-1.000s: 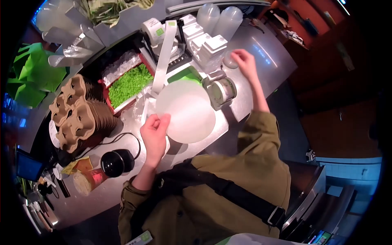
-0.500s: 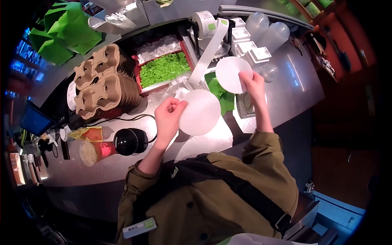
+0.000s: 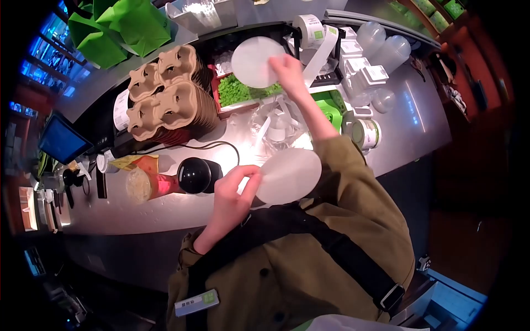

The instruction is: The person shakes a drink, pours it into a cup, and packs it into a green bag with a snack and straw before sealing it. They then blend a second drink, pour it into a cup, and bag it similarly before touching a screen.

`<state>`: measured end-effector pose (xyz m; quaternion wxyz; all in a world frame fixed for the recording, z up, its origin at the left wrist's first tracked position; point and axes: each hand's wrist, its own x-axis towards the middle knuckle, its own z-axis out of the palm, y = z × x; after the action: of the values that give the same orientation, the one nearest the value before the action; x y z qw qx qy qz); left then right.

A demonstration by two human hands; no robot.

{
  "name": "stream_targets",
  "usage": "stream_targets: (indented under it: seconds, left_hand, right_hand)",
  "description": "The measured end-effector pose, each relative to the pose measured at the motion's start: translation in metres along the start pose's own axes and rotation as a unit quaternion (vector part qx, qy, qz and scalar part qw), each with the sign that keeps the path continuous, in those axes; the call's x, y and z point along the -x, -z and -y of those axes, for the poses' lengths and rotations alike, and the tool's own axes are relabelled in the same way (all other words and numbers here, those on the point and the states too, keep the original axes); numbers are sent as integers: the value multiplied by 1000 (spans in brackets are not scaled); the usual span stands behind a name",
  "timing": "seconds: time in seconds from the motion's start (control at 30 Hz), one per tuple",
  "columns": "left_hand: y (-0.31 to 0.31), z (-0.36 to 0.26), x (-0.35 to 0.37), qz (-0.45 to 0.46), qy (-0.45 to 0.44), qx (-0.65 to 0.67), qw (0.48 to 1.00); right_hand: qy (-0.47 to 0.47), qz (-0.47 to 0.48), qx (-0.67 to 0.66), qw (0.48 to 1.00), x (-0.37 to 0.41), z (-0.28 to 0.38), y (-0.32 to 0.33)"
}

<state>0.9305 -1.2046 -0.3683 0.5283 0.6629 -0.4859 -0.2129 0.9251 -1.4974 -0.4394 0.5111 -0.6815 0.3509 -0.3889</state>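
Observation:
My left hand [image 3: 236, 190] pinches the edge of a thin white round disc [image 3: 290, 177], held close to my body above the counter's front edge. Further out, my right hand [image 3: 285, 71] grips a second white disc [image 3: 254, 62] by its right side, over the bin of green pieces [image 3: 243, 91], partly covering it. Both discs look like flat paper rounds. Crumpled clear plastic [image 3: 279, 129] and white strips lie between the hands. A black dome-shaped device [image 3: 196, 175] stands left of my left hand.
Stacked brown cup carriers [image 3: 179, 102] stand at the left, with green bags [image 3: 135, 25] behind. A drink cup [image 3: 144, 185] lies nearer me. To the right are a label roll [image 3: 310, 28], white boxes [image 3: 371, 76], clear cups [image 3: 393, 52] and a tub [image 3: 366, 134].
My right hand has swung left and away with its disc, from the right side to over the green bin. The left hand and its disc have drawn nearer my body. The view has shifted.

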Motion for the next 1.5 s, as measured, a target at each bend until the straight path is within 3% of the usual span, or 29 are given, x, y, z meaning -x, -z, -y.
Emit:
stream_targets:
  seconds: [0.07,0.13,0.17,0.2,0.27,0.33,0.37,0.47,0.6,0.63,0.73,0.8,0.9,1.07,1.1,1.17,1.2,1.23,1.27,1.3,1.37,1.4,1.5]
  left_hand:
    - [7,-2,5,-4,5,-53,999]
    - [13,-2,11,-8,26,-65,997]
    - [13,1,15,-40,63,-58,996]
    - [17,1,17,-45,60,-59,995]
    - [27,8,20,-40,8,-56,998]
    - [35,5,21,-34,7,-29,999]
    - [37,9,23,-33,12,-39,999]
    - [46,10,23,-58,-118,-122,984]
    - [63,4,42,-121,-77,-163,976]
    - [68,7,49,-138,-65,-160,975]
    - [85,16,69,-199,-23,-155,967]
    - [100,15,80,-229,-19,-166,959]
    - [117,22,96,-255,24,-148,955]
    - [138,28,110,-274,44,-119,953]
    - [143,34,112,-259,51,-131,956]
    - [147,46,118,-267,70,-117,954]
    - [148,49,117,-296,83,-93,947]
    - [153,53,119,-296,121,-70,945]
    - [157,62,120,-318,124,-42,939]
    - [163,67,120,-346,125,-2,930]
    - [174,83,120,-385,199,71,898]
    - [176,97,120,-411,224,77,881]
    - [182,119,111,-470,173,183,846]
  right_hand:
    - [-2,51,191,980,-39,-40,-18]
    - [26,57,238,969,-25,-32,-16]
    - [58,8,312,948,-20,-32,-18]
    - [138,-35,318,938,-13,-24,-15]
    - [165,1,385,908,11,52,2]
    - [319,-54,140,936,23,122,7]
    - [364,-78,123,920,14,159,8]
    - [494,-92,109,857,-59,232,-10]
    - [514,-85,356,776,-147,287,-68]
    - [466,-49,390,793,-158,292,-82]
    - [410,29,500,762,-187,308,-102]
    - [408,24,523,748,-164,317,-99]
    - [454,-26,400,796,-160,312,-84]
    - [385,-7,301,872,-166,318,-59]
    - [437,-36,308,844,-179,315,-54]
    - [399,-155,489,760,-198,328,-38]
    - [480,-160,409,759,-161,335,-41]
    - [399,43,338,852,-119,355,-45]
    - [477,-44,181,859,-106,335,-58]
    - [499,26,103,860,-57,330,-77]
    - [515,179,91,833,0,306,-99]
    - [565,258,90,778,28,292,-117]
    - [520,449,118,717,96,253,-172]
